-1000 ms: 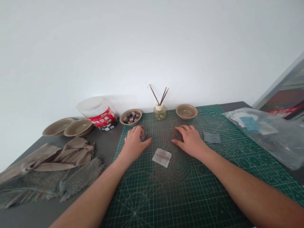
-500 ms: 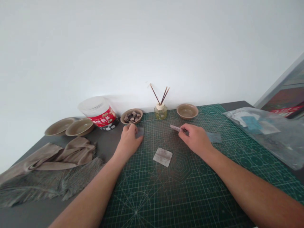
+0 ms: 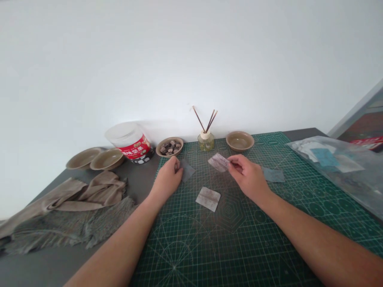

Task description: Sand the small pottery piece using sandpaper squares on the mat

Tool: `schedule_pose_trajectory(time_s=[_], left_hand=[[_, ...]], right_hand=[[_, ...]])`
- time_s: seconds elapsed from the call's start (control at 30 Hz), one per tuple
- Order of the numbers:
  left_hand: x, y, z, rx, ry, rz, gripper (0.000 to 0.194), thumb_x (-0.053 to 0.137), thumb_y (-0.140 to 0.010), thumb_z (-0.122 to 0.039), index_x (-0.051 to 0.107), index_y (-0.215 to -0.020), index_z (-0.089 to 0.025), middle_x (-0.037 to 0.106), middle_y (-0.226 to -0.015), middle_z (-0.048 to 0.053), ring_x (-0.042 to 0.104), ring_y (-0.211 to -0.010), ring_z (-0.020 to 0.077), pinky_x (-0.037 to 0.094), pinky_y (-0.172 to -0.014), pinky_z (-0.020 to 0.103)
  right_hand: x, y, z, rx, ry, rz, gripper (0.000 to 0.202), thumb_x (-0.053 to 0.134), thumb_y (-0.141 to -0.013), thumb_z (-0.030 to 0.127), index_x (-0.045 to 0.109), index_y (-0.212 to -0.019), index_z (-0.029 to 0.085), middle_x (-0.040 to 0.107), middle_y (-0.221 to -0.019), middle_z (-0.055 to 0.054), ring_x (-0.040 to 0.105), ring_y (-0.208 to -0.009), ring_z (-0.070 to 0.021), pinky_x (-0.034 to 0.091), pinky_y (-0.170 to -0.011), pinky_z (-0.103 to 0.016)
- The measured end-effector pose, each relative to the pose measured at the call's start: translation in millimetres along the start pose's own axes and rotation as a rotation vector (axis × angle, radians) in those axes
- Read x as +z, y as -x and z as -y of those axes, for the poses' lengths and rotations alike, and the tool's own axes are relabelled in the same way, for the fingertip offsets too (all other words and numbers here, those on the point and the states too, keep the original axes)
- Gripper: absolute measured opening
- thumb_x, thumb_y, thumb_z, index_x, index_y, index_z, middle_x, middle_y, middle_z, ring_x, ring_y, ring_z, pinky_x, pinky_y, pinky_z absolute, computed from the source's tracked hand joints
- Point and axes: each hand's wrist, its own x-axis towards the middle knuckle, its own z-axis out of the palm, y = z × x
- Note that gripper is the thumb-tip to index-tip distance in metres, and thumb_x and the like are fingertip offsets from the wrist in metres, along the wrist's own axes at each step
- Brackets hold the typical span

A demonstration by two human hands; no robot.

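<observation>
My left hand is closed on the left edge of a thin grey cloth piece, just in front of the bowl of stones. Between thumb and fingers, my right hand pinches a pale patterned cloth piece, tilted above the green cutting mat. A greyish-white cloth square lies flat on the mat between my forearms. Beside my right hand, a blue-grey cloth piece rests on the mat, partly hidden by the hand.
Along the wall stand a plastic jar, a reed diffuser and a brown bowl. Two more bowls and a crumpled brown-grey cloth are at the left. A clear bag lies at the right.
The cloth piece in my right hand has turned from nearly edge-on to show its face. More of the grey piece at my left hand is visible. The whole view has shifted slightly.
</observation>
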Motion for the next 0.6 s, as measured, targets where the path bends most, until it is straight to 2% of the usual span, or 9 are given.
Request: schedule_pose_trajectory(time_s=[0.1,0.17,0.27,0.37,0.47,0.6], left_hand=[[1.0,0.0,0.4,0.029,-0.016,0.006,0.019,0.052,-0.082,-0.018,0.035,-0.078,-0.024,0.054,-0.077,0.0,0.053,-0.075,0.02,0.036,-0.064,0.03],[2.7,1.4,-0.4,0.053,-0.033,0.017,0.018,0.052,-0.081,-0.017,0.036,-0.077,-0.024,0.055,-0.081,0.002,0.054,-0.079,0.0208,0.038,-0.067,0.031],[5.4,5.6,-4.1,0.08,-0.075,0.037,0.017,0.053,-0.081,-0.017,0.039,-0.074,-0.023,0.055,-0.086,0.004,0.054,-0.085,0.0227,0.041,-0.073,0.034],[3.2,10.0,-8.1,0.07,-0.129,0.036,0.016,0.054,-0.085,-0.023,0.044,-0.072,-0.022,0.056,-0.094,0.007,0.053,-0.09,0.0255,0.041,-0.076,0.037],[-9.1,15.1,-6.8,0.071,-0.166,0.05,0.016,0.054,-0.087,-0.027,0.048,-0.072,-0.022,0.057,-0.093,0.007,0.054,-0.09,0.0255,0.042,-0.077,0.038],[-34.1,30.0,8.8,0.067,-0.214,0.052,0.017,0.053,-0.088,-0.027,0.05,-0.072,-0.022,0.056,-0.086,0.007,0.054,-0.086,0.0252,0.042,-0.076,0.037]], right_hand=[[-0.4,-0.4,0.4,-0.151,0.112,0.021,0.019,0.056,-0.094,0.019,0.067,-0.109,0.024,0.074,-0.11,-0.006,0.069,-0.104,-0.023,0.052,-0.094,-0.038],[2.2,-0.3,-0.7,-0.216,0.168,0.105,0.02,0.056,-0.094,0.016,0.069,-0.107,0.023,0.073,-0.114,-0.006,0.065,-0.112,-0.024,0.049,-0.1,-0.041],[9.9,1.3,-2.7,-0.208,0.221,0.268,0.024,0.061,-0.09,0.017,0.07,-0.11,0.023,0.073,-0.115,-0.007,0.064,-0.112,-0.0248,0.049,-0.101,-0.043],[11.4,3.6,-2.5,-0.179,0.274,0.355,0.041,0.066,-0.084,0.021,0.065,-0.125,0.022,0.069,-0.126,-0.008,0.06,-0.118,-0.0271,0.048,-0.104,-0.046],[-6.4,6.0,-8.3,-0.144,0.419,0.332,0.043,0.064,-0.088,0.032,0.063,-0.13,0.021,0.062,-0.137,-0.011,0.055,-0.126,-0.0308,0.044,-0.108,-0.051],[-57.5,18.4,-43.7,-0.057,0.723,0.197,0.051,0.056,-0.092,0.047,0.059,-0.136,0.02,0.058,-0.142,-0.015,0.052,-0.13,-0.0382,0.042,-0.107,-0.057]])
